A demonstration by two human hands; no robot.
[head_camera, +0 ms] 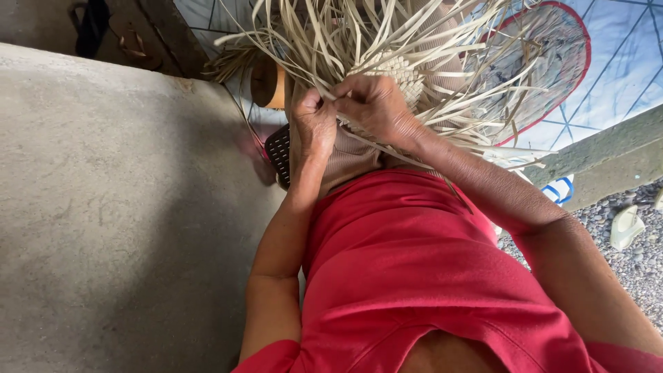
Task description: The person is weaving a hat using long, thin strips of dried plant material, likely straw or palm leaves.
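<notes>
Pale straw strips (387, 41) pinched by both hands' fingers (324, 103) (bare concrete floor (103, 207) lies open leftward).

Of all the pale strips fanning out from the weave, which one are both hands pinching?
The strip running between the left hand and right hand, pinched by both just below the woven patch; the other strips splay out untouched.

Seat: you sat on a grey concrete ledge (103, 207), rough and bare to your left.
Mat: a blue patterned sheet (621, 62) lay spread ahead.
On mat: a round red-rimmed tray (552, 69) rested there.
Ground: grey gravel (621, 255) lay at right.
</notes>
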